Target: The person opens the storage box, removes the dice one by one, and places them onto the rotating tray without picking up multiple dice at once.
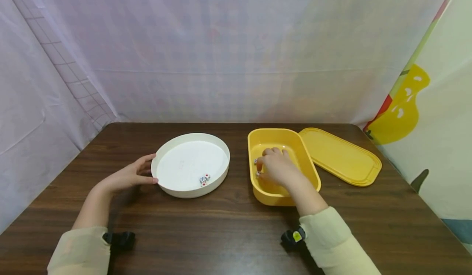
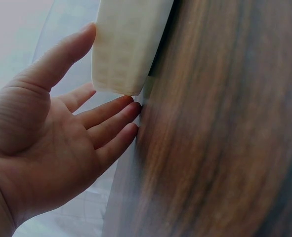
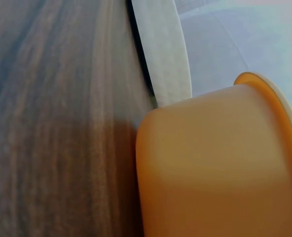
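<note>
My left hand [image 1: 134,176] is at the left side of a round white tray [image 1: 189,194], thumb and fingers spread along its rim. In the left wrist view the thumb touches the tray's wall [image 2: 128,44], the other fingers lightly bent beside it. White dice [image 1: 204,180] with red and blue dots lie together in the tray's front right. My right hand [image 1: 278,168] reaches down into a yellow rectangular container [image 1: 277,200], fingers bent downward. One die [image 1: 258,173] shows right at its fingertips; I cannot tell whether they pinch it. Another die [image 1: 255,161] lies by the container's left wall.
A yellow lid [image 1: 341,158] lies on the dark wooden table [image 1: 206,234], right of the container and close against it. Pale curtains [image 1: 236,53] hang behind the table. In the right wrist view the container's outer wall [image 3: 215,163] fills much of the picture, hiding the right hand.
</note>
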